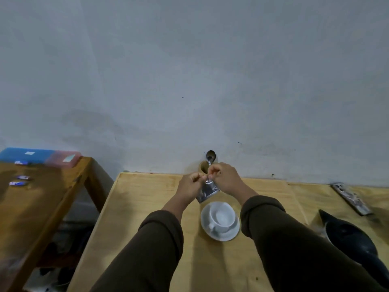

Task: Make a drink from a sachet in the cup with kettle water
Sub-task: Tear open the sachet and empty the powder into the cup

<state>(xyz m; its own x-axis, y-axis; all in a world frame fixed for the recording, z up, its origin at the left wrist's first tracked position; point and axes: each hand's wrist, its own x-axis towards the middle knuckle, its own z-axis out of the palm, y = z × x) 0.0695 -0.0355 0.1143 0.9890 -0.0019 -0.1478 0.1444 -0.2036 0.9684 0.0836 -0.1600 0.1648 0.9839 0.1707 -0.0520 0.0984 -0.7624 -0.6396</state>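
A silver foil sachet [205, 192] hangs above and just beyond the white cup [221, 218]. My left hand [190, 186] and my right hand [225, 178] both pinch its top edge, fingers close together. The empty cup stands on a white saucer [232, 232] on the light wooden table [147, 207]. A black kettle [353, 241] sits at the right, near my right forearm. Behind my hands a spoon [211, 155] stands upright in a wooden holder [203, 167] against the wall.
A long dark object like a remote [350, 198] lies at the table's far right. A second, darker wooden table [37, 199] stands to the left with a blue and pink box [42, 157] and a few small wrapped items [21, 180]. A gap separates the tables.
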